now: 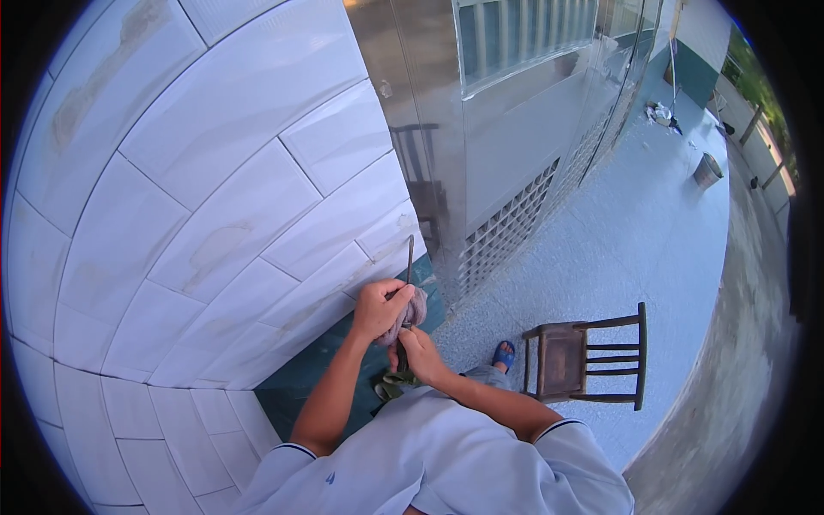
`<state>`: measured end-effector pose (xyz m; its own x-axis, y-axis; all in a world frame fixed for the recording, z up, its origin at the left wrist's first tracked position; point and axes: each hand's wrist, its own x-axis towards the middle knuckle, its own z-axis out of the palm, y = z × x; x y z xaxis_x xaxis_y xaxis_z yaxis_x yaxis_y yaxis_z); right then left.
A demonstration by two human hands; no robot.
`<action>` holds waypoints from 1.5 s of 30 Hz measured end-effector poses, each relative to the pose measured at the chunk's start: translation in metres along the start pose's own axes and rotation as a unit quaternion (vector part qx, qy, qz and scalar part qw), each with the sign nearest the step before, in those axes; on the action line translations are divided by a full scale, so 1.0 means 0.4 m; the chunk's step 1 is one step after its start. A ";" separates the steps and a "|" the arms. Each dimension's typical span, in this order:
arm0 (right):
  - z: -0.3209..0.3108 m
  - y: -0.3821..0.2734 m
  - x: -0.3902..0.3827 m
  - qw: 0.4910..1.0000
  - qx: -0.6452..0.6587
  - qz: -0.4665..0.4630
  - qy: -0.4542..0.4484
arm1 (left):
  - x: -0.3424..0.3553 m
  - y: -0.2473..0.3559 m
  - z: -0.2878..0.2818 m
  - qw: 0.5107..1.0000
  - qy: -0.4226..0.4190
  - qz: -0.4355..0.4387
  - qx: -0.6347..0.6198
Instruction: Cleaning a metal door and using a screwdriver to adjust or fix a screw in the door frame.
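The rod (410, 257) is located in front of the person, between both hands, close to the right-hand edge of the white tiled wall (227, 206). Its long axis runs near to far, almost straight, with a very slight lean to the right at the far end. The exposed tip points away from the person; its tilt up or down cannot be determined from this view.

The rod is thin, straight and dark, with a narrow visible shaft. Its near portion enters a bunched cloth (414, 312), pale grey-mauve, soft and folded in thick rolls. A dark piece (402, 357) shows at the near side of the cloth, roughly in line with the rod; the cloth hides whether the two are joined.

Left hand (376, 311): positioned at the left side of the cloth, fingers curled and closed against it beside the rod. Right hand (421, 354): positioned nearer and to the right, thumb extended toward the cloth, fingers closed around the dark piece. The exact finger contacts under the cloth are hidden.

Surroundings: dark green tiles (300, 390) border the foot of the wall. A brown wooden chair (562, 359) stands to the right on the pale blue floor (549, 283). A bucket (707, 172) stands far right.
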<state>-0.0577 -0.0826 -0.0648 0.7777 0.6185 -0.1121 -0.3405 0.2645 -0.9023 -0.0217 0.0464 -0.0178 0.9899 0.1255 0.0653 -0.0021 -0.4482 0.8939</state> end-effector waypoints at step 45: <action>0.007 -0.044 0.001 0.994 -0.083 -0.070 0.009 | -0.006 0.075 -0.017 0.995 0.067 0.067 -0.009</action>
<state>-0.0528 -0.0847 -0.0478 0.8208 0.5710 0.0144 -0.1362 0.2203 -0.9659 -0.0251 0.0389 0.0119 0.9527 0.1844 0.2416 -0.1360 -0.4523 0.8815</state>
